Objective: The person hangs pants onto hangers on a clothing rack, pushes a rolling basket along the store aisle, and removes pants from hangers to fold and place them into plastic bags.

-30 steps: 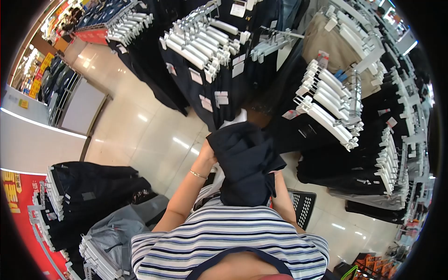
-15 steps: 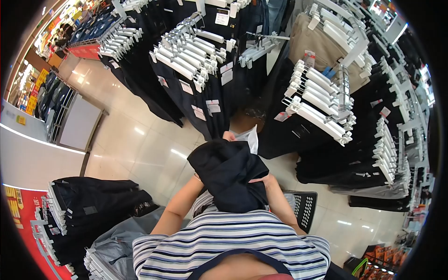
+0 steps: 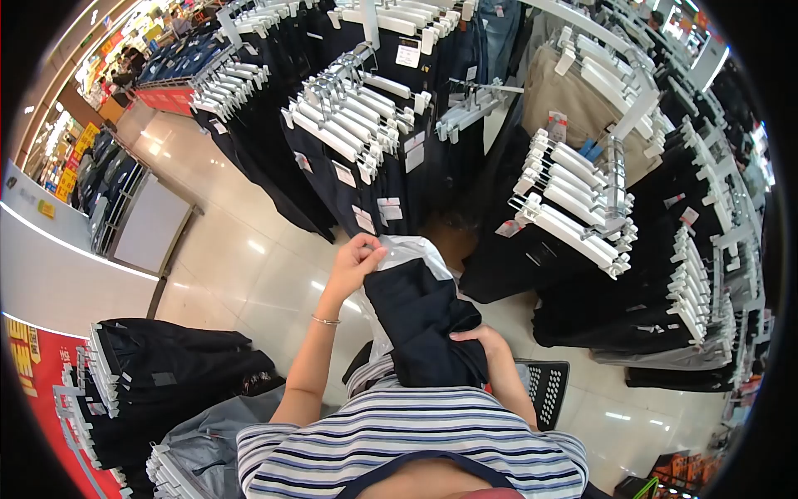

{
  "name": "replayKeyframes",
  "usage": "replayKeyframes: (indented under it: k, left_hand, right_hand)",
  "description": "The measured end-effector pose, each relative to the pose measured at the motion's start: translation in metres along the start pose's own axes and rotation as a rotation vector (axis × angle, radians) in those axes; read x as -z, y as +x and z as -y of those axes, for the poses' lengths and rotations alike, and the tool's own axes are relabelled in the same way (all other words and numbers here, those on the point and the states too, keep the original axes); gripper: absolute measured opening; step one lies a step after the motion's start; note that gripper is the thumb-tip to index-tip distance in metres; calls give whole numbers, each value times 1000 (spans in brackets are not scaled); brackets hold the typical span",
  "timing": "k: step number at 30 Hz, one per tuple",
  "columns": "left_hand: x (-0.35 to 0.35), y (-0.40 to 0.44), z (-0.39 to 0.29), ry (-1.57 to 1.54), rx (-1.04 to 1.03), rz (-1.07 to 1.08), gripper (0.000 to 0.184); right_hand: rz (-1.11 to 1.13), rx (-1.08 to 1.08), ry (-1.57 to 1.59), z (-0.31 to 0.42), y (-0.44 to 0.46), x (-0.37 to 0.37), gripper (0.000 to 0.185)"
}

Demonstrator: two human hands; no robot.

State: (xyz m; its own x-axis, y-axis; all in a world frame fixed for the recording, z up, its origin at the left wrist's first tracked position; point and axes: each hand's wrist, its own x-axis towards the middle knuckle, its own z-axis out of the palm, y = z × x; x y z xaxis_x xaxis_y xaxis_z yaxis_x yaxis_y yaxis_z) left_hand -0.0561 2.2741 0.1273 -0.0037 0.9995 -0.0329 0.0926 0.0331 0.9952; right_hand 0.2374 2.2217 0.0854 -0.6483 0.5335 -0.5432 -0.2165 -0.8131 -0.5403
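Observation:
In front of my striped shirt I hold a folded dark garment (image 3: pixel 424 320), probably trousers. My right hand (image 3: pixel 475 337) grips its right side, thumb on top and fingers partly hidden beneath it. My left hand (image 3: pixel 359 254) is pinched closed at the upper left, on the edge of a translucent white plastic bag (image 3: pixel 416 247). The bag spreads behind and to the left of the garment, partly covered by it. A thin bracelet (image 3: pixel 325 321) circles my left wrist.
Racks of dark trousers (image 3: pixel 540 262) on white hangers (image 3: pixel 573 212) stand ahead and to the right. More hanging trousers (image 3: pixel 166 358) are at the lower left. Beside my right arm is a black perforated basket (image 3: pixel 549 395). A white-panelled display stand (image 3: pixel 150 224) borders the tiled floor (image 3: pixel 241 241).
My left hand has come from behind the garment to the upper left, pinching the bag's edge. The bag shows more widely, and the garment lies flatter and slightly to the right.

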Motion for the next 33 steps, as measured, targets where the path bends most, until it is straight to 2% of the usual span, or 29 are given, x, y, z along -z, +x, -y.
replayKeyframes:
  k: [4,7,9,12,13,15,17,19,20,23,25,27,30,33]
  left_hand:
    - [5,-3,-40,423,-28,51,16]
    - [-4,-18,-65,783,-250,175,16]
    - [-22,-24,-54,680,-286,241,16]
    - [-71,-41,-27,608,-344,347,15]
    - [-88,-50,-29,645,-352,366,14]
    - [-110,-64,-24,702,-406,251,12]
    - [-107,-63,-29,622,-473,227,12]
    - [-103,-68,-35,642,-536,189,12]
    - [-99,-69,-35,675,-576,188,13]
    - [-90,-78,-33,741,-616,135,14]
    - [-89,-79,-36,782,-608,105,14]
    - [-94,-85,-41,825,-585,104,15]
    - [-105,-86,-26,835,-544,131,13]
    - [-108,-85,-27,840,-524,181,11]
  right_hand:
    - [12,-12,-20,3,4,-1,95]
    - [-3,-12,-73,7,5,0,91]
    - [-6,0,-96,8,6,-7,85]
    - [-71,-91,-208,12,12,-20,72]
    - [-65,-64,-340,8,20,-19,59]
    - [-121,36,-338,-2,37,-14,51]
    - [36,545,-320,-7,71,6,49]
    - [-19,524,-257,-10,92,28,50]
    - [17,700,-419,-15,109,51,50]
    - [-136,334,94,-5,79,37,40]
    - [-200,378,-4,-2,70,24,28]
    - [-171,384,199,2,69,15,22]
    - [-414,309,189,7,91,22,21]
    - [-314,383,348,2,95,7,24]
